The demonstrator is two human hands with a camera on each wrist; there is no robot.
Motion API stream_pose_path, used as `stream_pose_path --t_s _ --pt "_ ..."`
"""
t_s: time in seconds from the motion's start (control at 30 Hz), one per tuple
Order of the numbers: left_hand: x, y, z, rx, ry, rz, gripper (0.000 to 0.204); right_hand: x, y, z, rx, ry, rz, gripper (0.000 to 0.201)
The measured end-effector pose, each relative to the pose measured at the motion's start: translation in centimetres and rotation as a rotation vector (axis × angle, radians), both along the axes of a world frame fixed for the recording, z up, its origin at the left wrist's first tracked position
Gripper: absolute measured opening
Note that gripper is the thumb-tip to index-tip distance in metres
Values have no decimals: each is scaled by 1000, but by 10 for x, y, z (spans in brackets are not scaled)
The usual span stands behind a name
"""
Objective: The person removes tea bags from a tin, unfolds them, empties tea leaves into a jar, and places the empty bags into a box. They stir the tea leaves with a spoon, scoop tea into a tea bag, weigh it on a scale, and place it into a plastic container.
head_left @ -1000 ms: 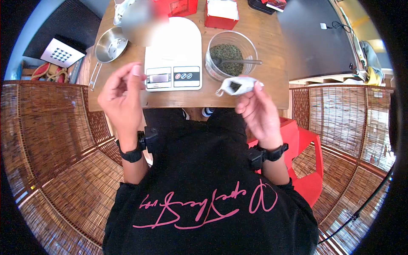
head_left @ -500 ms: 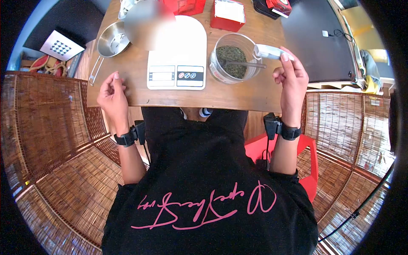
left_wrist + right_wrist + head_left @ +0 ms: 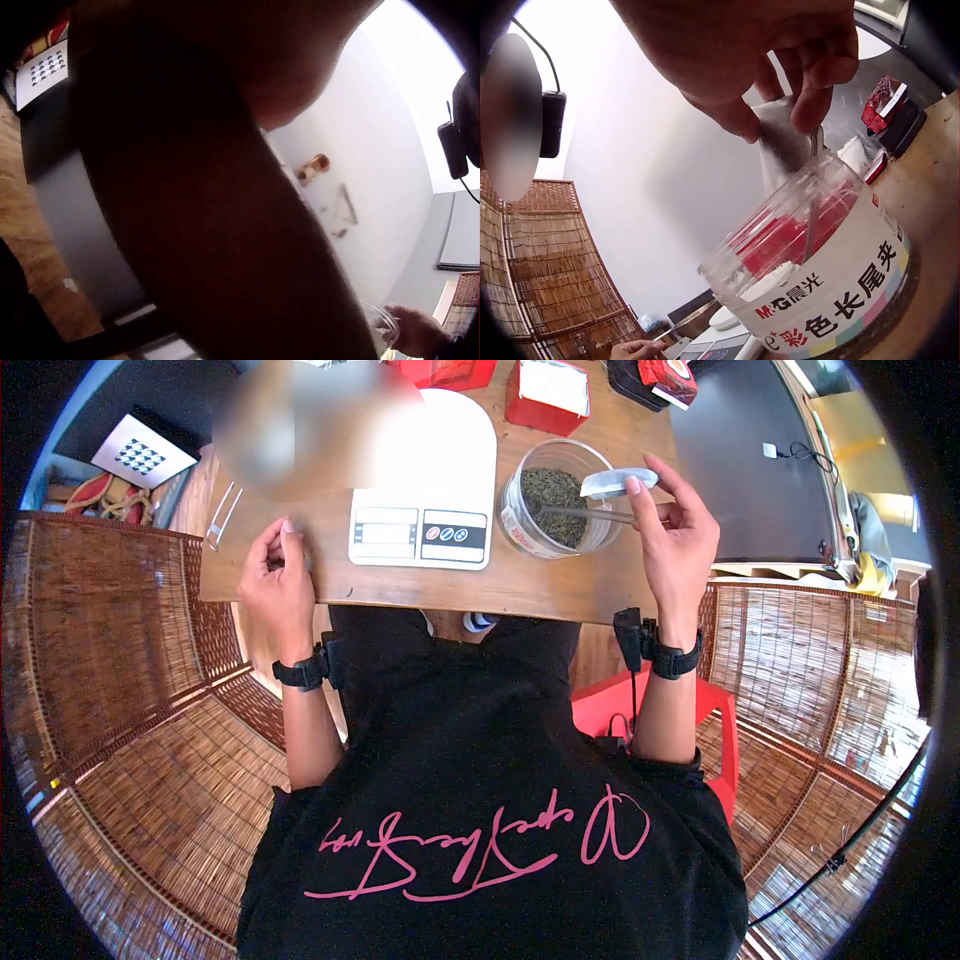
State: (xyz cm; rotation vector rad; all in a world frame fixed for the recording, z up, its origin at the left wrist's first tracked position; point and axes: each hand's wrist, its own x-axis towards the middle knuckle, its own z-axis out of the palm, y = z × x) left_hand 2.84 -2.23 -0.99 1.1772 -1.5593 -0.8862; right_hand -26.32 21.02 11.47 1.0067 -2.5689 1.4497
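Observation:
My right hand pinches a small white fabric pouch between thumb and fingers, over the right side of a clear plastic tub. Dark green dried leaves fill the tub's lower part, and a spoon leans out over its rim. In the right wrist view the pouch hangs tilted beside the spoon, right above the tub's mouth. My left hand idles at the table's front left with loosely curled fingers, holding nothing. In the left wrist view a dark, blurred hand and forearm cover most of the picture.
A white kitchen scale lies left of the tub. Behind stand a red box with white contents and a black tray with a red packet. A metal pan's handle shows at left; blur hides its bowl.
My right hand has carried the pouch out to the right, then back in over the tub, tipping it. My left hand has drawn back from the scale toward the table's front left.

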Motion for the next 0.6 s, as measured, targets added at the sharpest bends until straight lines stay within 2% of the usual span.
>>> stream_pose_path --t_s 0.1,0.43,0.6 --pt "-2 2 5 -37 -35 26 23 0 -1 4 63 20 5 40" --pt "-1 1 1 -59 -47 29 23 1 -6 11 5 103 76 42" --pt "1 1 1 -56 -111 25 24 1 -8 10 69 82 91 41"
